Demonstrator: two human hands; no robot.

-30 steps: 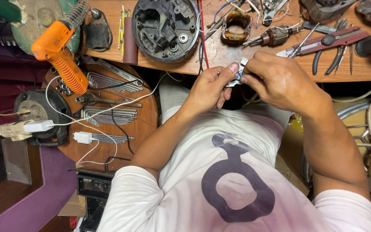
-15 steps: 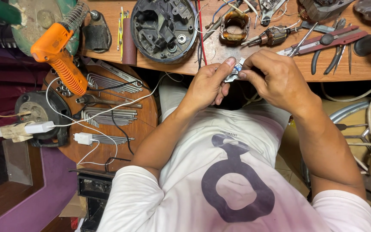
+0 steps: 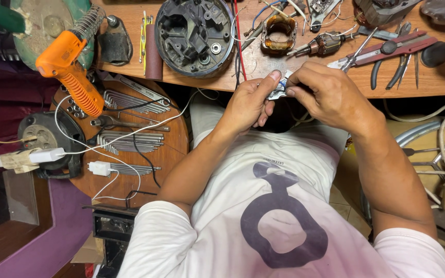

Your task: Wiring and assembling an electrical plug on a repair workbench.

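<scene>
My left hand [image 3: 250, 103] and my right hand [image 3: 326, 97] meet at the near edge of a wooden workbench [image 3: 439, 82]. Between their fingertips they pinch a small silvery-blue part [image 3: 279, 88]; most of it is hidden by the fingers. Both forearms reach up over my white shirt with a dark print. Just beyond the hands on the bench lie a copper-wound stator [image 3: 278, 32], a motor armature [image 3: 324, 44] and a round black motor housing [image 3: 194, 33].
Red-handled pliers [image 3: 395, 49] and other tools lie on the bench at right. An orange soldering gun [image 3: 70, 69] rests at left above a round wooden stool [image 3: 171, 149] holding wrench sets, white cables and a charger [image 3: 99, 168]. Hoses and tools crowd the right side.
Both hands have shifted slightly up toward the bench edge, still holding the small part together. Nothing else has moved.
</scene>
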